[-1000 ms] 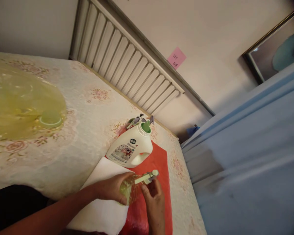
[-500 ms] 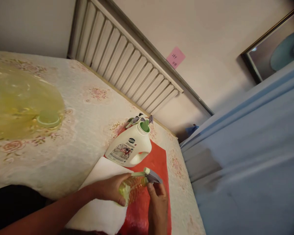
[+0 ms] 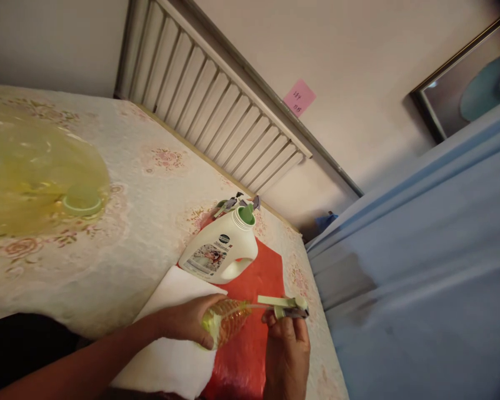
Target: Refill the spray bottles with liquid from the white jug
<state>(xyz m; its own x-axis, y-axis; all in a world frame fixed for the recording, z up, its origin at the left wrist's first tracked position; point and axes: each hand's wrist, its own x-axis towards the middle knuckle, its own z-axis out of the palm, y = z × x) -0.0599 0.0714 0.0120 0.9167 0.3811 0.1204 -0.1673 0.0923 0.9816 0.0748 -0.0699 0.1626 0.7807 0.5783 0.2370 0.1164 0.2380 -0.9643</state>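
My left hand (image 3: 189,324) is wrapped round a small clear bottle (image 3: 229,320) of yellowish liquid, held on its side over a red sheet (image 3: 266,272). My right hand (image 3: 287,350) grips the green and grey trigger spray head (image 3: 285,306), which is off the bottle's neck and a little to its right. A thin dip tube (image 3: 256,306) still runs from the head into the bottle. Just behind stands a white detergent jug (image 3: 220,250) with an open green spout.
A white towel (image 3: 170,339) lies under my left forearm on the flowered cloth of the table (image 3: 150,211). A big yellow clear container (image 3: 37,178) with a green cap sits at far left. Another spray head (image 3: 233,203) lies behind the jug. A blue curtain (image 3: 420,266) hangs at right.
My right hand has pulled the spray head off the bottle's neck and moved it to the right, drawing the dip tube partly out. The left hand and bottle have stayed put.
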